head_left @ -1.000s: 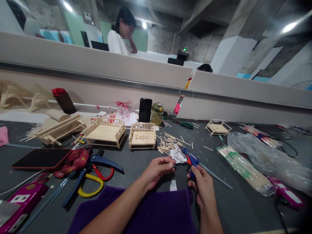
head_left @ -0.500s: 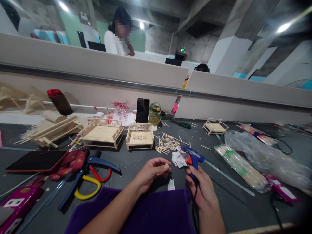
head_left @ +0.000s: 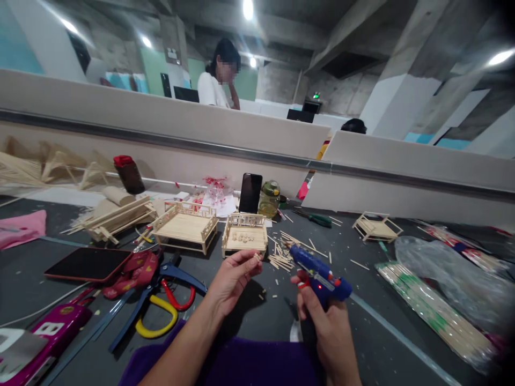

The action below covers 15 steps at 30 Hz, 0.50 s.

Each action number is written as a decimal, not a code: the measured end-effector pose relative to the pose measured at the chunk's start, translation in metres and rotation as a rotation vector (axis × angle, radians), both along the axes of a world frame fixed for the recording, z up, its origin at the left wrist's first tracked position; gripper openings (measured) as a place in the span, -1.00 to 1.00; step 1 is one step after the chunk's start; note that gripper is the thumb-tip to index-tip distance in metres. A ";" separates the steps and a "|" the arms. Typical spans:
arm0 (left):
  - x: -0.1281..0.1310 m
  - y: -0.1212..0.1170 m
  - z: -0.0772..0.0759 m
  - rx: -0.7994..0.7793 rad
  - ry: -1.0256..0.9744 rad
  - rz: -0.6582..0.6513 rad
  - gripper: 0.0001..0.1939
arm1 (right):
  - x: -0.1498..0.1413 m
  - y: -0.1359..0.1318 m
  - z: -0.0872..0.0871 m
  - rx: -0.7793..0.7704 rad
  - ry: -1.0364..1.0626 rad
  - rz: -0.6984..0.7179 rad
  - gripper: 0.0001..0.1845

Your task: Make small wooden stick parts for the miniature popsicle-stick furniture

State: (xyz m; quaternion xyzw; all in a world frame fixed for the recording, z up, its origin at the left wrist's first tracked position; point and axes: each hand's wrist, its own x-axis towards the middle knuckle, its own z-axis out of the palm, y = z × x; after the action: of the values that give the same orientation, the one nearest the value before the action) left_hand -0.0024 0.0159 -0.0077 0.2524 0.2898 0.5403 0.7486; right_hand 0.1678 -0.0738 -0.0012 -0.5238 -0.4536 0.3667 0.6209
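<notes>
My left hand [head_left: 235, 281] pinches a tiny wooden piece [head_left: 257, 257] between thumb and fingertips, just in front of a small wooden bench model [head_left: 246, 236] with little pieces on its seat. Wrapped around the handle of a blue hot glue gun [head_left: 316, 268], my right hand [head_left: 324, 316] holds it raised, its nozzle pointing up and left and a red light lit. A long clear glue stick [head_left: 402, 335] trails from its back. Behind the nozzle lies a pile of short wooden sticks [head_left: 281, 257]. A larger wooden bench model [head_left: 185, 228] stands to the left.
Blue cutters [head_left: 140, 311], scissors with red and yellow handles [head_left: 159, 321] and a phone [head_left: 88, 264] lie at left. Packaged sticks [head_left: 430, 305] and plastic wrap lie at right. A small wooden frame [head_left: 378, 228] stands at the back. A purple cloth [head_left: 241, 362] covers the near edge. Beyond the partition is a person.
My right hand has lifted the glue gun off the crumpled white paper and turned its nozzle up. My left hand has moved left and up with the small piece. The camera view has shifted.
</notes>
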 end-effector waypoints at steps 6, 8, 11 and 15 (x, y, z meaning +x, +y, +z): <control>-0.005 0.001 0.003 0.039 0.061 0.046 -0.71 | -0.009 -0.001 -0.014 -0.080 -0.001 0.095 -0.56; -0.006 0.000 0.005 0.042 0.091 0.056 -0.71 | -0.011 -0.002 -0.015 -0.121 -0.008 0.095 -0.53; -0.006 -0.001 0.006 0.040 0.128 0.056 -0.72 | -0.011 -0.001 -0.021 -0.176 -0.058 0.087 -0.51; -0.005 -0.002 0.007 0.056 0.154 0.060 -0.73 | -0.008 -0.001 -0.029 -0.196 -0.103 0.075 -0.53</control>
State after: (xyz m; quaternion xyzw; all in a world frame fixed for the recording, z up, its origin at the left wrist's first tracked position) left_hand -0.0076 0.0143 -0.0006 0.3053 0.3386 0.5493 0.7003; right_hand 0.1596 -0.0744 -0.0305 -0.5825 -0.4661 0.4050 0.5286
